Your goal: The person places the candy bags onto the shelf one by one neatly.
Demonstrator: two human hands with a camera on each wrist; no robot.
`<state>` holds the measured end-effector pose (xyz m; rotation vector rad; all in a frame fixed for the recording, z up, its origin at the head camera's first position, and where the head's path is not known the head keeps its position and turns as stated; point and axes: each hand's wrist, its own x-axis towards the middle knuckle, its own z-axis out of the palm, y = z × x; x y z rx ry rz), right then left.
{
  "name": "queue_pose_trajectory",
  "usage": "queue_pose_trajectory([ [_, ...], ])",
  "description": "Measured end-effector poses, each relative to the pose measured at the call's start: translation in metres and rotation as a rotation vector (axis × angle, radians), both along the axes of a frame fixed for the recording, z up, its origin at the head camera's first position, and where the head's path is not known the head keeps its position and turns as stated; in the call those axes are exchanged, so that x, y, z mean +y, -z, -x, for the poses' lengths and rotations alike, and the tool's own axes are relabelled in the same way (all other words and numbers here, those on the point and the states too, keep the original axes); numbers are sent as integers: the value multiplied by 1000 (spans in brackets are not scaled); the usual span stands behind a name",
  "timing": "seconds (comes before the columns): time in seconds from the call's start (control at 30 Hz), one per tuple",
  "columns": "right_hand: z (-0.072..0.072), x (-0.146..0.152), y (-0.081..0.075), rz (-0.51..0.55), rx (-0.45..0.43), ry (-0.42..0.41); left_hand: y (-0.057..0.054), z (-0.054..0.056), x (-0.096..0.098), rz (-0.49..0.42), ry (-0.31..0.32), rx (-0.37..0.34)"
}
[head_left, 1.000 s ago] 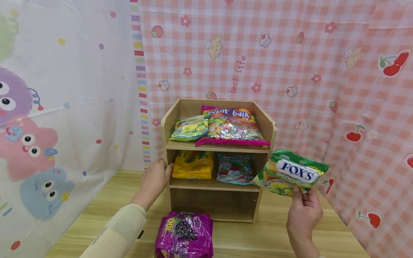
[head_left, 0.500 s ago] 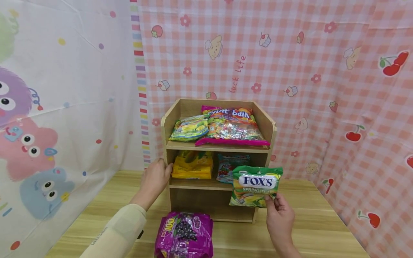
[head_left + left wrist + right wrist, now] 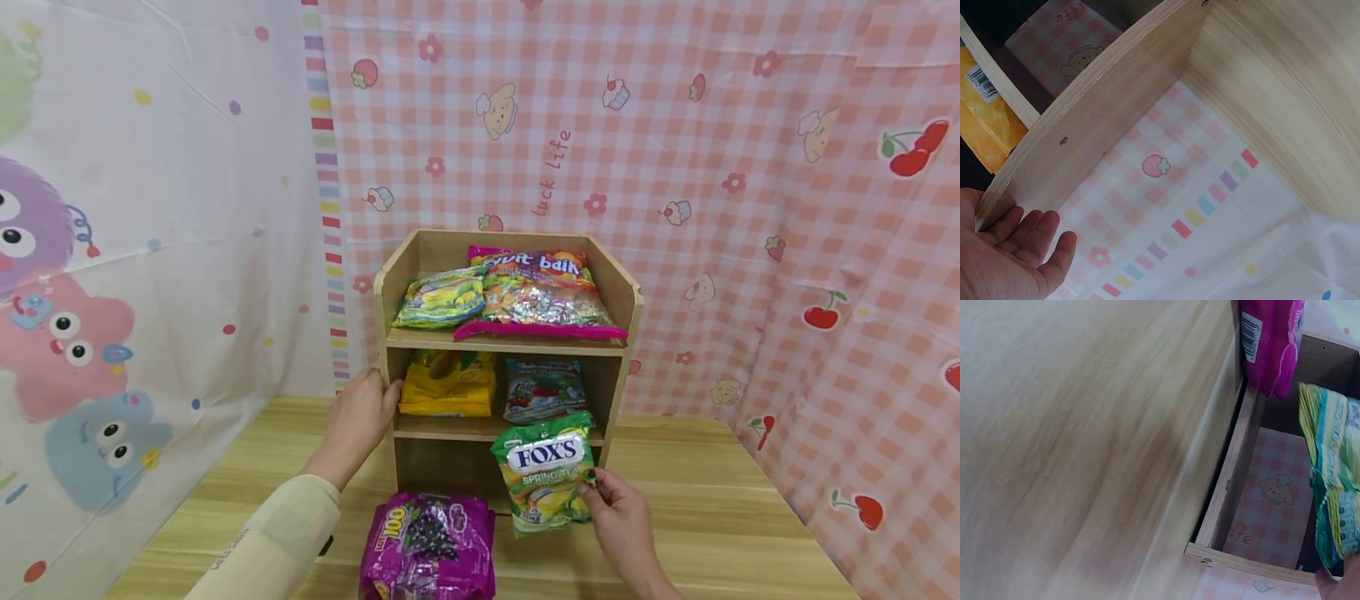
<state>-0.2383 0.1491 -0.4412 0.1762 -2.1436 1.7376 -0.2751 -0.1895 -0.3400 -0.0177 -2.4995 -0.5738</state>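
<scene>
A green bag of Fox's Spring Tea candy (image 3: 545,479) hangs upright in front of the shelf's lower opening. My right hand (image 3: 624,521) pinches its right edge between thumb and fingers. In the right wrist view the back of the candy bag (image 3: 1339,469) shows, with only a bit of the right hand (image 3: 1341,584) at the corner. My left hand (image 3: 363,421) holds the left side panel of the small wooden shelf (image 3: 506,342). From the left wrist view, the left hand's (image 3: 1016,250) fingers lie along the panel's outer face, the thumb mostly hidden.
A purple grape candy bag (image 3: 429,546) stands on the wooden table (image 3: 697,492) before the shelf. A yellow bag (image 3: 448,387) and a teal bag (image 3: 546,390) lie on the middle level. Up top are a green-yellow bag (image 3: 442,297) and a large fruit candy bag (image 3: 543,287).
My right hand has brought the green candy bag left and down, from beside the shelf to the front of its lower opening. The left hand has stayed on the side panel.
</scene>
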Motion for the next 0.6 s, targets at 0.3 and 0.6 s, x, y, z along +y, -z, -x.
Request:
queue_pose_trajectory([
  [0.3,-1,3,6,-66,-172,-98,0,0,0,2,5,3],
  [0.6,-1,14,15,-150,-276,-209,0,-1,0,-1,4,-2],
])
